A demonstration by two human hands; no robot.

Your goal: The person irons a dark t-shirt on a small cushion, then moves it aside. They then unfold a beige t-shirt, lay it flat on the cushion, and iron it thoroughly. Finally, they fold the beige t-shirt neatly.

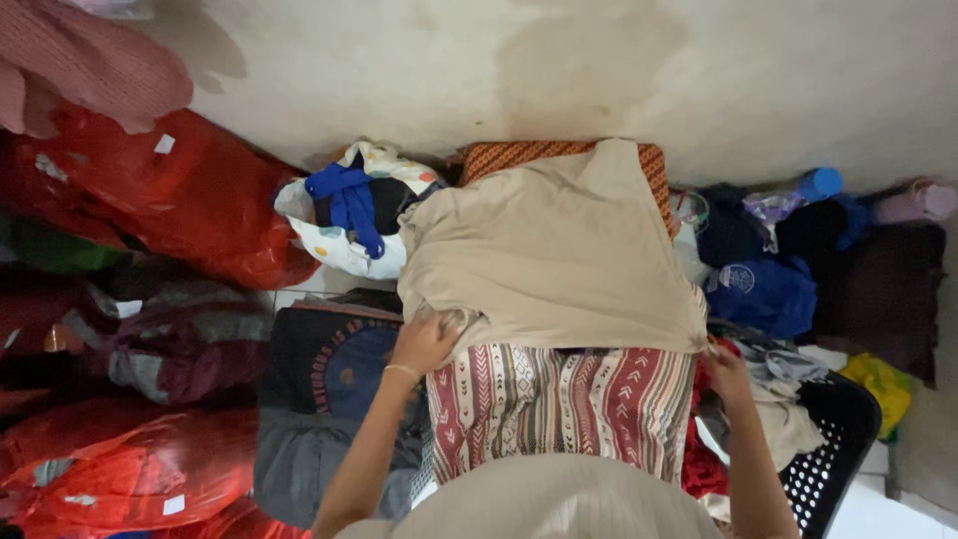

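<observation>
- A beige garment (pixel 554 260) lies spread over a striped patterned cloth (pixel 564 399), seen from the head camera.
- The left hand (pixel 424 342) pinches the garment's near left hem, fingers closed on the fabric.
- The right hand (pixel 726 371) grips the near right corner the same way.
- The garment looks light, soft and limp, likely to sag and wrinkle; the two near corners seem the soundest holds for keeping it flat.
- Red bags (pixel 190 200) sit at left, a black basket (pixel 838 439) at right.
</observation>
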